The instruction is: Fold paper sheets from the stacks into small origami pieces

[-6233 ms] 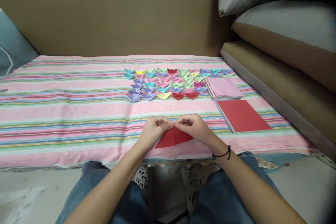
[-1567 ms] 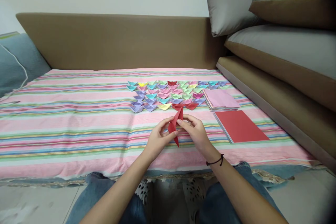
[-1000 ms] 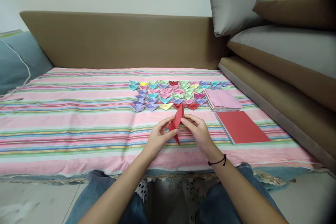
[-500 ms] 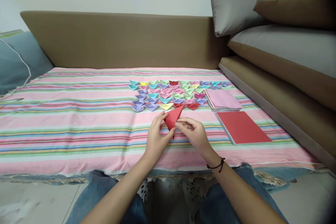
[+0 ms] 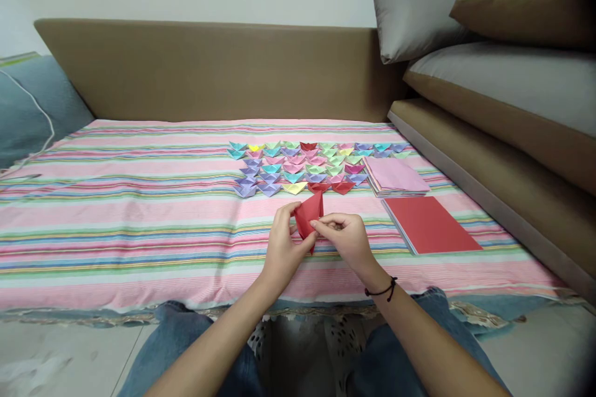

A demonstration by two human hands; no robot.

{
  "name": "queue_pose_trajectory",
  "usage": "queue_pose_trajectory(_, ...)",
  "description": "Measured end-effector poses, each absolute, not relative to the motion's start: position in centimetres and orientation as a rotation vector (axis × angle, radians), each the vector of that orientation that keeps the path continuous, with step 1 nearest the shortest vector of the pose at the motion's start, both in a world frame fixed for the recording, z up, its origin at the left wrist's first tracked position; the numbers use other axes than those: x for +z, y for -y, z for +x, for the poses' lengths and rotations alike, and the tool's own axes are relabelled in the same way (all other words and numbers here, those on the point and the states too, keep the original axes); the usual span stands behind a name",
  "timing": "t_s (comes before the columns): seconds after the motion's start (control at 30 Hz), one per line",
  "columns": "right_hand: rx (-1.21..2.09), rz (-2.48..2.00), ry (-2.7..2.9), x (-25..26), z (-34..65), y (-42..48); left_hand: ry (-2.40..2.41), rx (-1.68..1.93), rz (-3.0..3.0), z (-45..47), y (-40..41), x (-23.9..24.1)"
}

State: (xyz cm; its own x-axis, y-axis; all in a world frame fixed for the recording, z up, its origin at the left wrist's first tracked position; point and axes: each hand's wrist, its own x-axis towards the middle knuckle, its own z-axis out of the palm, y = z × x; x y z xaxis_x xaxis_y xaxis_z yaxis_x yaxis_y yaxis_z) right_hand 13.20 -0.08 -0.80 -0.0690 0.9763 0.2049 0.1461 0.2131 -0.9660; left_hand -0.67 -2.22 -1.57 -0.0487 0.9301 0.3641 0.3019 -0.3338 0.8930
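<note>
A partly folded sheet of red paper is held between both hands above the striped cloth. My left hand grips its left edge and lower part with thumb and fingers. From the right, my right hand pinches the paper near its lower right side. Just beyond the hands lie several folded paper boats in rows of many colours, two red ones closest to the held paper. The underside of the held paper is hidden.
To the right lie a stack of pink-topped paper and a stack of red-topped paper. The striped cloth covers the seat. Grey cushions are piled on the right, and a brown backrest stands behind.
The red paper has turned and come slightly nearer, its top point now lower. My right hand's fingertips have moved left onto the paper's face, and my left hand has shifted a little right.
</note>
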Motion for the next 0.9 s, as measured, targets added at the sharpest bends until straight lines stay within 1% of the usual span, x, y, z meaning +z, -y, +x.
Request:
queue_pose_trajectory(0.27, 1.064, -1.104, 1.342, -0.69, 13.31, -0.15, -1.21, 1.391, 1.331, -0.75, 2.01, -0.88)
queue_pose_trajectory(0.43, 1.171, -1.036, 1.257, -0.84, 13.39, -0.38, -1.088, 1.369, 1.186, -0.59, 1.91, -0.77)
queue_pose_trajectory(0.9, 1.266, -1.015, 1.199, -0.76, 13.58, -0.64, -1.005, 1.37, 1.192, -0.44, 2.04, -0.64)
